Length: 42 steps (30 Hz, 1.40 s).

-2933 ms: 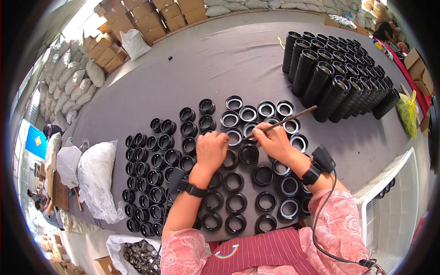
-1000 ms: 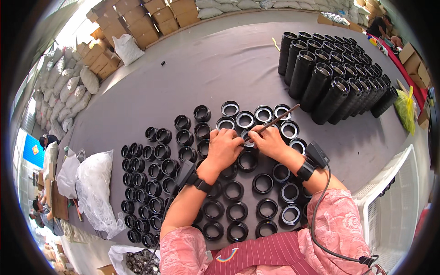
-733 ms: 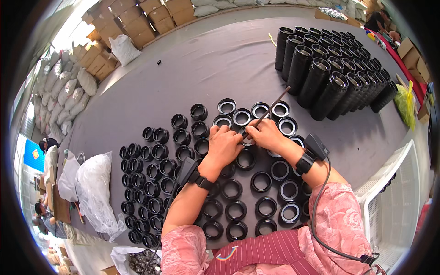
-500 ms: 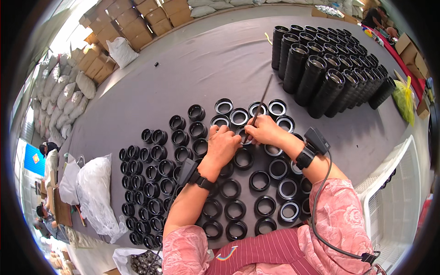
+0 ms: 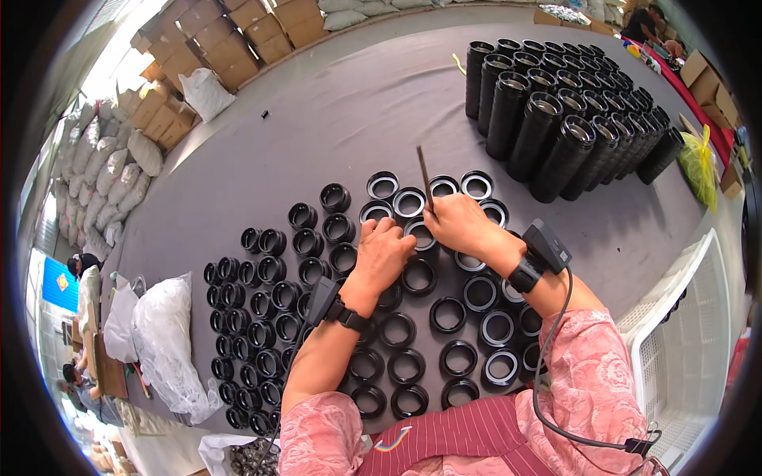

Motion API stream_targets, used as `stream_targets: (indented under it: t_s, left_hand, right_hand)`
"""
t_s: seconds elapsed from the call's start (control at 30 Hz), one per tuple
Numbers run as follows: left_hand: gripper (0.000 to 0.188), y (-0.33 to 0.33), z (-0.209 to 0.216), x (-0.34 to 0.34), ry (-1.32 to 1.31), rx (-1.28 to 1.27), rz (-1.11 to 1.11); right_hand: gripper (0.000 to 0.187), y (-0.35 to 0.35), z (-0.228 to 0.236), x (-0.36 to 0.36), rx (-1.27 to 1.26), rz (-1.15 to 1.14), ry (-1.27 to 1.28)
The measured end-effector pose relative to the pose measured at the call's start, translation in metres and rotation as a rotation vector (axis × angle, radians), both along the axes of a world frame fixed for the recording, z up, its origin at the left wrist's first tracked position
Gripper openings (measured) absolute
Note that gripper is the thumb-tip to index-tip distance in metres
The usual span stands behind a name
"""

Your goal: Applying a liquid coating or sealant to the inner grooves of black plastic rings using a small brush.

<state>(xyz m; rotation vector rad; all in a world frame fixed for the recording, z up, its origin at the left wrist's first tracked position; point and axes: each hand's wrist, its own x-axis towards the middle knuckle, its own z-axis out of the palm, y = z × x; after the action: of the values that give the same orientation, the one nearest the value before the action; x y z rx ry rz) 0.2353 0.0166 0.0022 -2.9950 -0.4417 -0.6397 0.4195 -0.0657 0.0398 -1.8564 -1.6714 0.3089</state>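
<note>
My right hand (image 5: pixel 462 226) is closed around a thin dark rod (image 5: pixel 423 170), whose free end points away from me and leans slightly left. Close beside it, my left hand (image 5: pixel 384 252) has its fingers bent and drawn together; what they grip, if anything, is hidden. Between the two hands shows a black ring with a pale inner rim (image 5: pixel 421 233). More such rings (image 5: pixel 409 202) stand just beyond my fingers. Plain black rings (image 5: pixel 449 315) lie in rows nearer to me, and smaller-looking black rings (image 5: pixel 272 267) cover the table to the left.
Tall stacks of black rings (image 5: pixel 544 119) stand at the far right of the grey-covered table (image 5: pixel 230 186). A white plastic crate (image 5: pixel 683 341) is at my right, a yellow bag (image 5: pixel 698 170) beyond it. Clear plastic bags (image 5: pixel 168 333) lie left. Other people sit far off.
The rod in my right hand has swung from leaning right to standing nearly straight, tipped a little left. My hands stay close together. The whole view has shifted slightly.
</note>
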Motion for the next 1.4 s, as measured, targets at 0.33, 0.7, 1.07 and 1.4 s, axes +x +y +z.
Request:
stream_targets:
  t_s: [0.33, 0.7, 1.07, 1.4]
  left_hand:
    - [0.014, 0.0, -0.003, 0.0, -0.034, 0.005, -0.011]
    - [0.013, -0.005, -0.002, -0.001, -0.033, -0.001, 0.018]
    - [0.013, 0.005, 0.0, 0.016, 0.08, -0.216, 0.234]
    - [0.01, 0.048, 0.006, -0.042, -0.184, -0.141, 0.34]
  right_hand:
    - [0.02, 0.004, -0.03, -0.001, 0.191, 0.023, 0.18]
    - [0.031, 0.004, -0.025, 0.002, -0.02, -0.009, 0.55]
    - [0.028, -0.008, -0.002, 0.025, 0.122, -0.137, 0.621]
    - [0.028, 0.014, 0.001, 0.004, -0.094, -0.023, 0.212]
